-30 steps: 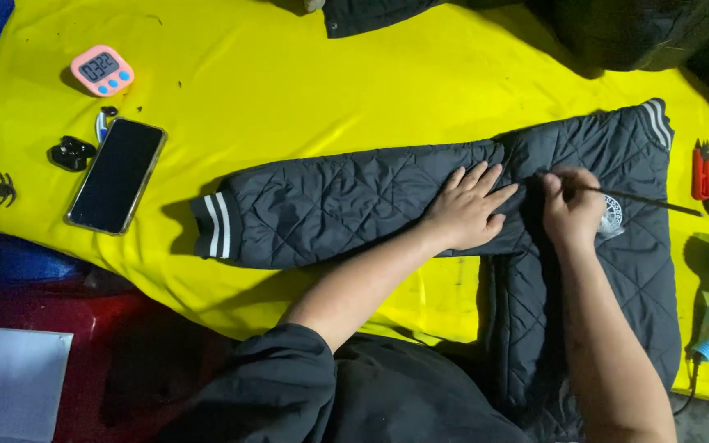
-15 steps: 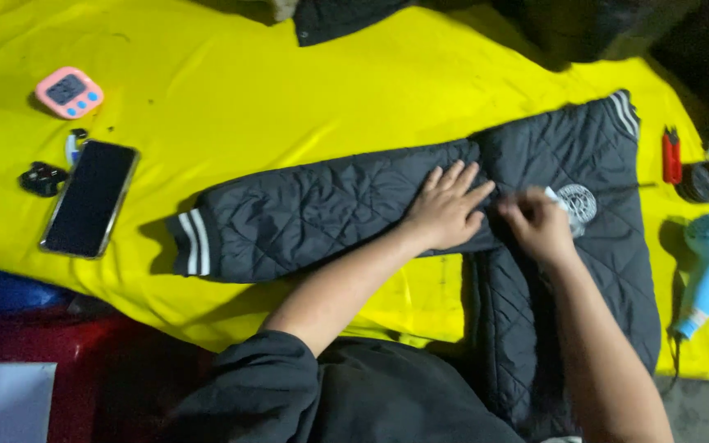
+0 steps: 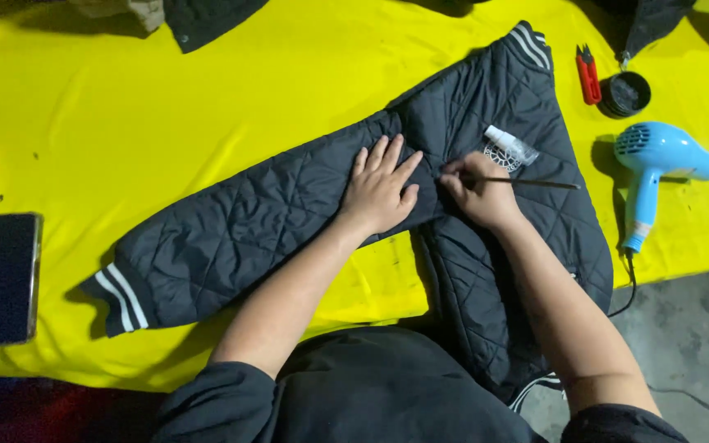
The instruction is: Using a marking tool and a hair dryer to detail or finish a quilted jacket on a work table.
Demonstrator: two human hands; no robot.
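Note:
A black quilted jacket point(image 3: 289, 213) with white-striped cuffs lies spread on a yellow cloth point(image 3: 166, 107). My left hand point(image 3: 381, 187) rests flat, fingers apart, on the sleeve near the shoulder seam. My right hand point(image 3: 479, 190) pinches a thin dark stick-like tool point(image 3: 527, 183), its tip at the seam beside my left hand. A small clear bottle with a white cap point(image 3: 510, 145) lies on the jacket just above my right hand, next to a round white emblem.
A blue hair dryer point(image 3: 650, 168) lies at the right, its cord running off the cloth. Red snips point(image 3: 588, 74) and a round black tin point(image 3: 624, 93) sit at the upper right. A black phone point(image 3: 0, 279) lies at the far left. Grey floor shows at the lower right.
The view has shifted so the jacket and hands sit more to the centre. My hands stay on the seam, and the small bottle now shows on the jacket.

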